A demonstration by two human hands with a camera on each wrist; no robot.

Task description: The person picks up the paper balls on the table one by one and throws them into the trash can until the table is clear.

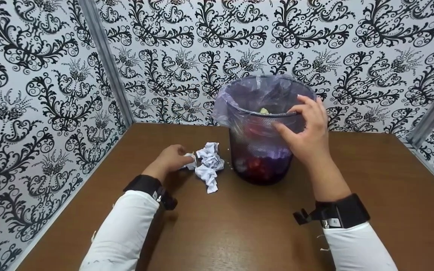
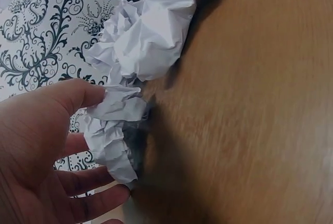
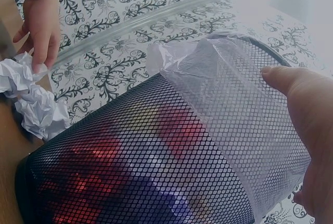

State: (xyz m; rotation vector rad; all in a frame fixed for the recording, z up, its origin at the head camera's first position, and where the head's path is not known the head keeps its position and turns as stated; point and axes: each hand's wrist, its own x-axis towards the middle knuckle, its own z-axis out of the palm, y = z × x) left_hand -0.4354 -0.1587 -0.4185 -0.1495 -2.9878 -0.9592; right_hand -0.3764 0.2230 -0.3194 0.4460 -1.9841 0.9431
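Note:
Near the table's middle, my left hand [image 1: 171,158] pinches a crumpled sheet of white paper [image 2: 112,135] between thumb and fingers. More crumpled paper [image 1: 211,162] lies beside it in a loose pile; the left wrist view shows one large ball [image 2: 153,36] just beyond the thumb. A dark mesh wastebasket [image 1: 262,150] stands right of the pile, lined with a clear plastic bag [image 1: 224,109] folded over its rim. At the basket's right side, my right hand [image 1: 311,131] grips the rim, thumb on the outside. Red, purple and yellowish-green items show through the mesh.
The brown wooden table [image 1: 209,233] reaches back to walls [image 1: 171,67] patterned in black and white scrolls. Tiny white scraps lie between the paper pile and the basket. Grey strips run along the wall corners.

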